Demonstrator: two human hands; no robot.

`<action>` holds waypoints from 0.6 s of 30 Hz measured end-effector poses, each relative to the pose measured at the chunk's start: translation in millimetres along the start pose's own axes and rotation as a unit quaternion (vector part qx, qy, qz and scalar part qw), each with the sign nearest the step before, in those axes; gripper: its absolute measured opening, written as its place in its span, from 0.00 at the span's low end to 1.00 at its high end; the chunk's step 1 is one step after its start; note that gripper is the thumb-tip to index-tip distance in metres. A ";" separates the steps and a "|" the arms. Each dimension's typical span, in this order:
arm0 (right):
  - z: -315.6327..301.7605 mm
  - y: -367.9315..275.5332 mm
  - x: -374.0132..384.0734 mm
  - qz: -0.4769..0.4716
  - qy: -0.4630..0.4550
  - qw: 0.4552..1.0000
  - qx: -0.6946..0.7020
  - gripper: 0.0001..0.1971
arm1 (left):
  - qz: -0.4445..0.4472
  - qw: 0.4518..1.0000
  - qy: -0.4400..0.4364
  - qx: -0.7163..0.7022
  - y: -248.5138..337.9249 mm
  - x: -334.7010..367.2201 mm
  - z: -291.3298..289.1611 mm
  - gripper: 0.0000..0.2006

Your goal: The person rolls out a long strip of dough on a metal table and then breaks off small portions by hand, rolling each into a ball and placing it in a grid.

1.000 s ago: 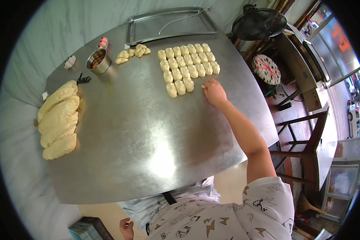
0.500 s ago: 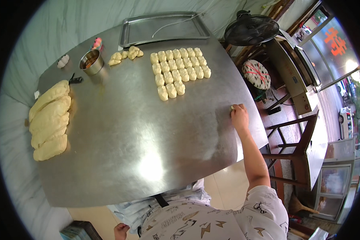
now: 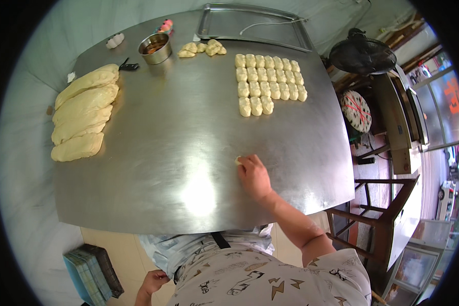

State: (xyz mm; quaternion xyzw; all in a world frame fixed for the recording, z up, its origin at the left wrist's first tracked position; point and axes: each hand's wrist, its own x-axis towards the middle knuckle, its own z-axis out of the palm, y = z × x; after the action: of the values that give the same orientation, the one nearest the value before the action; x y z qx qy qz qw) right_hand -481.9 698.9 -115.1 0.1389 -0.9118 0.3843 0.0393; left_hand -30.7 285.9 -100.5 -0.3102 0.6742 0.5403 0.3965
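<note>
My right hand [image 3: 254, 176] is closed and rests on the steel table [image 3: 153, 188] near its front half. A small pale piece of dough [image 3: 238, 160] peeks out at the fingertips. Beyond it stand small dough pieces [image 3: 265, 84] in neat rows, the nearest row shorter than the others. My left hand [image 3: 154, 281] hangs by my hip below the table edge, fingers curled, with nothing visible in it. Several long, thick dough slabs [image 3: 84, 115] lie side by side at the left. Loose dough lumps [image 3: 201, 49] sit near the back.
At the back are a metal tray [image 3: 260, 30] with a white cord across it and a steel pot [image 3: 155, 48] holding brown contents. A black-handled tool [image 3: 129, 66] lies by the slabs. A black fan [image 3: 362, 52], a stool [image 3: 356, 111] and a wooden-framed chair [image 3: 377, 214] stand right; crates [image 3: 93, 273] lower left.
My right hand has moved left from the table's right edge toward the front middle, the pale piece still in its fingers. The view has shifted; the dough rows look unchanged.
</note>
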 end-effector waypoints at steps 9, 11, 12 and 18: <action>32.0 -35.8 15.7 0.016 -0.060 0.998 -0.016 0.10 | 0.118 0.971 0.205 -0.031 -51.2 18.6 -72.7 0.03; 14.3 -12.1 33.1 0.026 0.054 0.995 -0.081 0.10 | 0.183 0.897 0.402 0.003 -25.4 23.3 -97.1 0.06; 9.9 -1.3 37.5 0.026 0.067 0.993 -0.089 0.10 | 0.215 0.866 0.451 0.030 -35.7 27.7 -118.1 0.07; 73.5 -60.8 48.8 -0.032 -0.037 0.999 -0.004 0.10 | 0.280 0.698 0.628 0.199 23.5 60.9 -217.2 0.16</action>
State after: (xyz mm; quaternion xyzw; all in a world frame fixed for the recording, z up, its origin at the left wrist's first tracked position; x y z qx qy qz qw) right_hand -508.8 595.2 -116.0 0.1816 -0.9092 0.3741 0.0186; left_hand -123.9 80.1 -120.2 -0.2889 0.9140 0.1593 -0.2363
